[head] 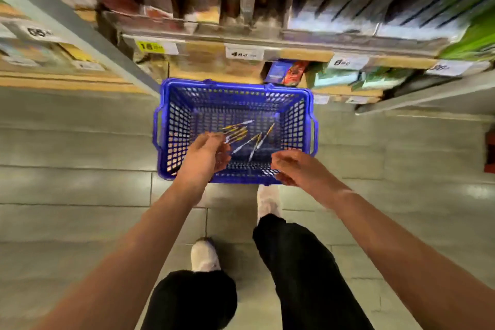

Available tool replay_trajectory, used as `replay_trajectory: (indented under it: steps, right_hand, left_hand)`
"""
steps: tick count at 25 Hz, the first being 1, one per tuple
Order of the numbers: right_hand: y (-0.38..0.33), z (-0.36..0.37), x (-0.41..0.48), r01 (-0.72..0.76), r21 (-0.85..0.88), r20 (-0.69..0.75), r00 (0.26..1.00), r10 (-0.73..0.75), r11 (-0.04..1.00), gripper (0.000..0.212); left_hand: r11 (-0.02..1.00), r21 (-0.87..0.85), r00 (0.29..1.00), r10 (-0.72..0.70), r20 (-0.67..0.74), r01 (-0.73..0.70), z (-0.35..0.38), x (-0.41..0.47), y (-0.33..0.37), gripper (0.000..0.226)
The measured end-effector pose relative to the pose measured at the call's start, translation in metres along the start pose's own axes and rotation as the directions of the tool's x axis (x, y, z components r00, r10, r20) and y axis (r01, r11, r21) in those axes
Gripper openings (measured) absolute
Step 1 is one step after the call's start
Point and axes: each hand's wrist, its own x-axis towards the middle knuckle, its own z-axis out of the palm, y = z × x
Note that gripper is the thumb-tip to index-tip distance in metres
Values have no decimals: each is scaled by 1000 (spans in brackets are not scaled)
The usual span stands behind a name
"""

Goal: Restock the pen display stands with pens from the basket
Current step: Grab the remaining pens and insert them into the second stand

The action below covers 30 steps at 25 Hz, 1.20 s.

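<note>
L hand [206,154] grips a fan of pens [237,130] over the basket [312,126] on the floor; R hand [293,166] loose, holding nothing. Two more pens [254,142] lie inside, so I should scoop them w/ R, keeping tips aligned

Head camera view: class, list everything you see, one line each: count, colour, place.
shelves: several tiers, wood-edged, top of view, goods blurred
price labels: several, white, one yellow, on shelf edges
floor: one, grey tiles, underfoot
basket: one, blue, on the floor before the shelves
pens: several, yellow and silvery, inside the basket, some bunched, others loose
shoes: two, white, below the basket
trousers: one pair, black, bottom of view
left hand: one, over the basket at the pen bunch, grip blurred
right hand: one, over the basket's near rim, loosely curled, empty
</note>
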Motion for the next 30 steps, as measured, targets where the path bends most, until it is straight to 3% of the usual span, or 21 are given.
replay_trajectory:
  steps: [4,6,8,10,12,15,18,23,25,27,30]
  right_hand:
    - [56,6,122,46,-212,64,997,-33,976,7]
    - [75,3,190,94,-455,129,991,-39,886,6]
    - [84,3,255,194,-762,203,978,-56,617,13]
    - [83,5,309,211,-921,202,977,-63,327,18]
    - [82,10,361,174,-964,149,980,-131,203,24]
    - [84,25,411,184,-973,140,951,-275,142,28]
    - [90,31,423,209,-976,178,930,-323,66,28]
    - [76,17,414,231,-973,208,909,-361,21,15]
    - [71,17,409,312,-938,238,897,-374,153,12]
    - [67,26,400,408,-824,273,894,-356,393,10]
    - [67,44,390,488,-654,346,873,-345,579,7]
  left_hand:
    - [991,135,998,-12,68,2,-9,118,-61,13]
    - [971,237,996,4,94,-26,-12,179,-85,16]
    - [940,330,991,45,128,-85,-14,229,-100,15]
    - [912,394,988,58,144,-111,-17,262,-106,13]
    - [894,429,985,70,157,-132,-25,289,-109,17]
    - [845,505,982,119,148,-178,-39,311,-104,19]
    - [830,518,978,167,127,-209,-45,318,-93,19]
    - [782,580,973,185,137,-230,-34,319,-98,20]
    - [699,647,952,238,191,-304,-30,327,-104,12]
    - [467,785,911,267,313,-407,-28,335,-105,23]
    - [126,861,866,167,472,-494,-25,338,-108,33]
